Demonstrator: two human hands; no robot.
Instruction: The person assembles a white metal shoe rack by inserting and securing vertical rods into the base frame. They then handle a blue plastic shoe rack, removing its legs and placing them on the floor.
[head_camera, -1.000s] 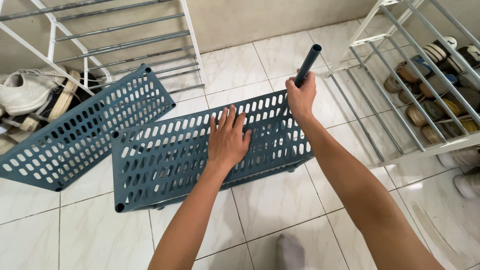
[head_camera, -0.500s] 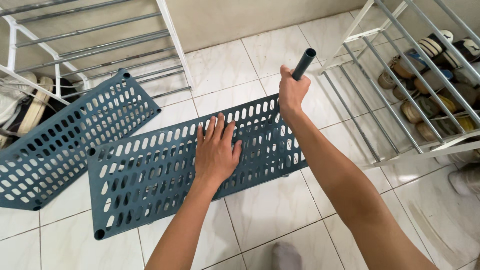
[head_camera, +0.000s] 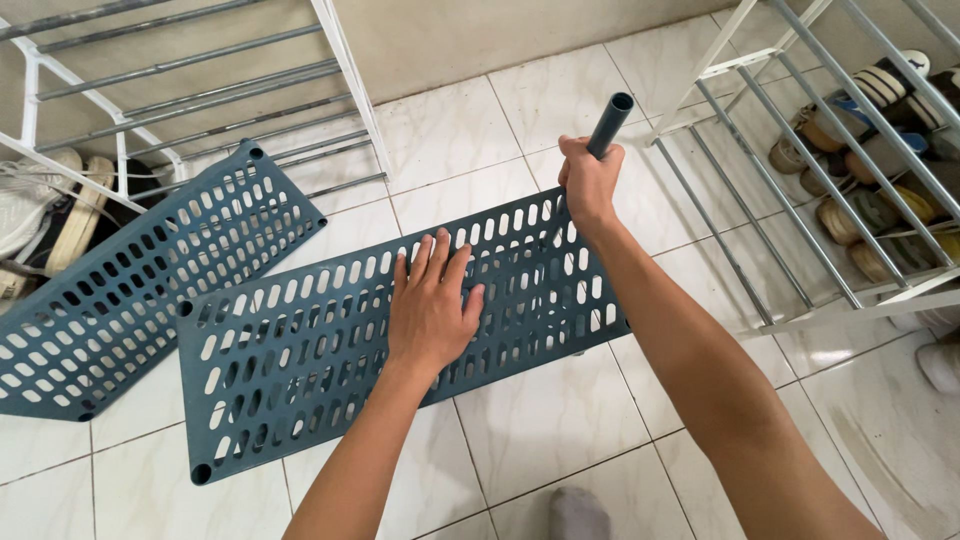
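Note:
A blue-grey slotted plastic shelf panel lies flat on the white tiled floor. My left hand presses flat on its middle, fingers spread. My right hand is closed around a dark blue-grey tube that stands tilted at the panel's far right corner; the tube's open end points up. A second matching panel lies to the left, its far end leaning against a rack.
A white metal shoe rack stands at the back left with sneakers under it. Another rack holding several shoes is on the right. A socked foot shows at the bottom edge.
The view shifted left, then steadied. My right hand stays on the tube and my left hand stays flat on the panel; over the last half second almost nothing moved.

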